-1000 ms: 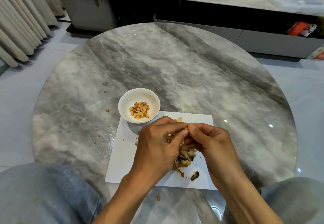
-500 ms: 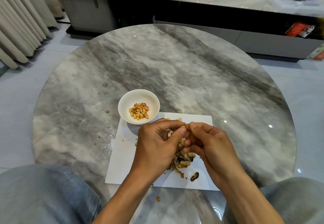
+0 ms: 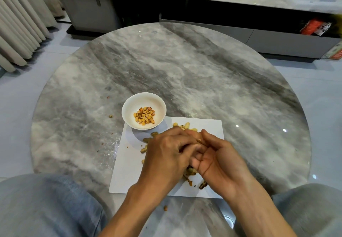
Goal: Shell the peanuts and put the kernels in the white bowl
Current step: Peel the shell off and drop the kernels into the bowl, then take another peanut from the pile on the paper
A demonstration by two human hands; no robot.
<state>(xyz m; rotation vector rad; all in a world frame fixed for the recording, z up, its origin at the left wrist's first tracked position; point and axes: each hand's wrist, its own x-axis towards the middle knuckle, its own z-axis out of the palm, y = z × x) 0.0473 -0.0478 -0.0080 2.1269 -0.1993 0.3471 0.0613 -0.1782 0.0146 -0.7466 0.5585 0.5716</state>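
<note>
A small white bowl [image 3: 129, 105] holding several golden kernels [image 3: 144, 118] stands on the far left corner of a white paper sheet [image 3: 127, 172]. My left hand [image 3: 164, 155] and my right hand [image 3: 220, 160] are pressed together above the sheet, fingertips pinching one peanut [image 3: 199, 140] between them. Most of the nut is hidden by my fingers. Whole peanuts [image 3: 187, 125] lie on the paper beyond my hands. Broken shells [image 3: 191, 172] lie beneath my hands, and more shells [image 3: 147, 140] lie left of them.
The sheet rests on a round grey marble table [image 3: 185, 73]. Stray crumbs [image 3: 110, 116] dot the table left of the bowl, and one bit [image 3: 165, 208] lies near the front edge. My knees in grey trousers flank the table. A low cabinet stands behind.
Both hands have closed in tighter over the peanut and interlocked more. The bowl and the paper have stayed where they were.
</note>
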